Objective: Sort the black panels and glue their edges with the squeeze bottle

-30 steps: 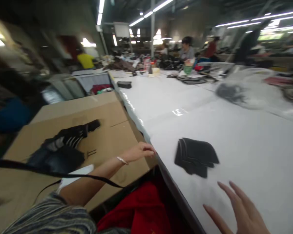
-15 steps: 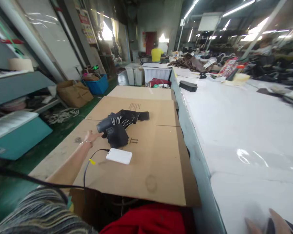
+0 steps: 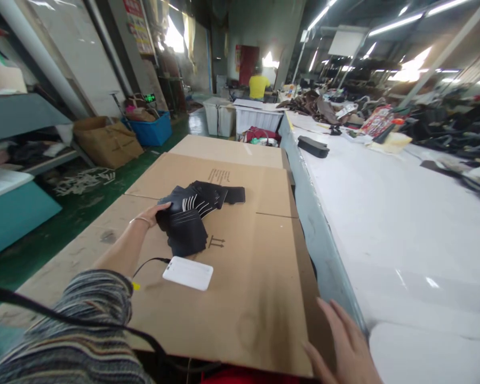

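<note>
A fanned pile of flat black pieces, leather-like with pale edges on some, lies on the cardboard sheet. My left hand grips the pile's left end, thumb on top and the other fingers mostly hidden beneath. At the lower right, my right hand is held with fingers apart and nothing in it, over the cardboard's right edge beside the white table. Just nearer than the pile lies a white phone-like device with a black cable.
To the right runs a long white table bearing a black curved block and heaped materials farther back. A blue crate and a cardboard box stand on the floor at left. A person in yellow is far ahead.
My left hand has gone from touching the pile's edge to gripping it, thumb on top. From the white table, my right hand has come left; the dark item near its fingers is gone from view.
</note>
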`<state>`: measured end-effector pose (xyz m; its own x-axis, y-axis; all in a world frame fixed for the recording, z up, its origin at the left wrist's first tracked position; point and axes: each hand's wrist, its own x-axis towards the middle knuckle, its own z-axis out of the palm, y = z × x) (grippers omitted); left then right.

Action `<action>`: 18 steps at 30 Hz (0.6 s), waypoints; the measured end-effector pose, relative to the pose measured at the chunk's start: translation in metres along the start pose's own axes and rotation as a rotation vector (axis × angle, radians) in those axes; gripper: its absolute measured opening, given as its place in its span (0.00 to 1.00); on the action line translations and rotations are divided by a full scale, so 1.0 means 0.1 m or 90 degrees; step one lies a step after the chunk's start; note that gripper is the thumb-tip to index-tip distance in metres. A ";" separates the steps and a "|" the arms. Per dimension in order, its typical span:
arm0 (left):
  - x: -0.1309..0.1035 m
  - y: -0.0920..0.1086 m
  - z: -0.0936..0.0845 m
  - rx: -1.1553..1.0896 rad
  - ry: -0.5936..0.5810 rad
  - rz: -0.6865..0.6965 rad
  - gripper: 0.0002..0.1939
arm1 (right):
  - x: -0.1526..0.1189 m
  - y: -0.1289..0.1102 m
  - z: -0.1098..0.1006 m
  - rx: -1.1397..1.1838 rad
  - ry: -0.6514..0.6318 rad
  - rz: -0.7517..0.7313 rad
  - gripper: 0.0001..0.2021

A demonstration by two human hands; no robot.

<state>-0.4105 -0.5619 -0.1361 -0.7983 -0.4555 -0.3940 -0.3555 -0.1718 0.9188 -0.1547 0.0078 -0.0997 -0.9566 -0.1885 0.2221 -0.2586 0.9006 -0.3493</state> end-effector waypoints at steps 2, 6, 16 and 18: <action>0.03 -0.01 0.01 0.005 -0.024 -0.003 0.23 | 0.33 -0.47 0.31 0.093 -0.099 0.011 0.34; -0.04 -0.04 0.06 0.033 -0.030 0.036 0.27 | 0.98 -1.32 0.86 0.248 -0.324 0.057 0.45; -0.64 -0.41 0.18 0.047 -0.076 0.111 0.32 | 1.71 -2.00 1.58 0.449 -0.365 0.046 0.47; -0.78 -0.50 0.19 0.034 -0.120 0.100 0.33 | 1.70 -2.00 1.65 0.465 -0.368 0.064 0.45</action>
<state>-0.3395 -0.5014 -0.1513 -0.9206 -0.3012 -0.2484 -0.2409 -0.0627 0.9685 -0.2883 -0.2686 -0.1424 -0.8467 -0.4650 -0.2585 -0.0038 0.4911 -0.8711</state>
